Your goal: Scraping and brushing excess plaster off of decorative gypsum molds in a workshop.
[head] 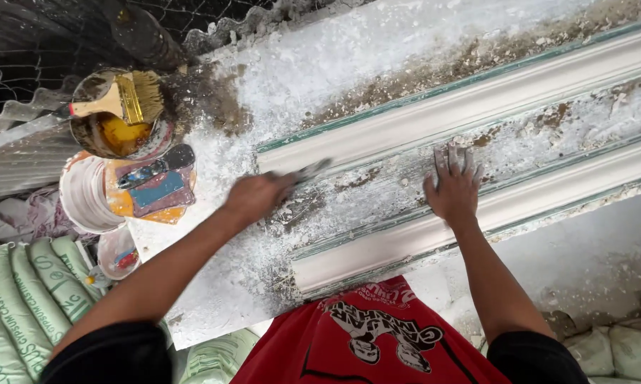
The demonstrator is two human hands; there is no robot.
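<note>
Your left hand point(258, 198) is closed around a scraper point(308, 171), its blade on the end of the long white plaster moulding point(477, 107) lying across the powder-covered workbench point(299, 78). Your right hand point(454, 189) lies flat and open, fingers spread, on the moulding's middle channel. Farther left, a brush point(125, 99) rests across a tin point(114, 131).

I'm seeing worktop point(349, 50) lying coated in white plaster dust, brown patches showing through. Long white moulding point(477, 142) with green edges lying lengthwise on it, plaster crumbs collecting in middle channel. Right hand point(454, 188) resting flat on moulding. White scraps gathering along worktop's near edge.
</note>
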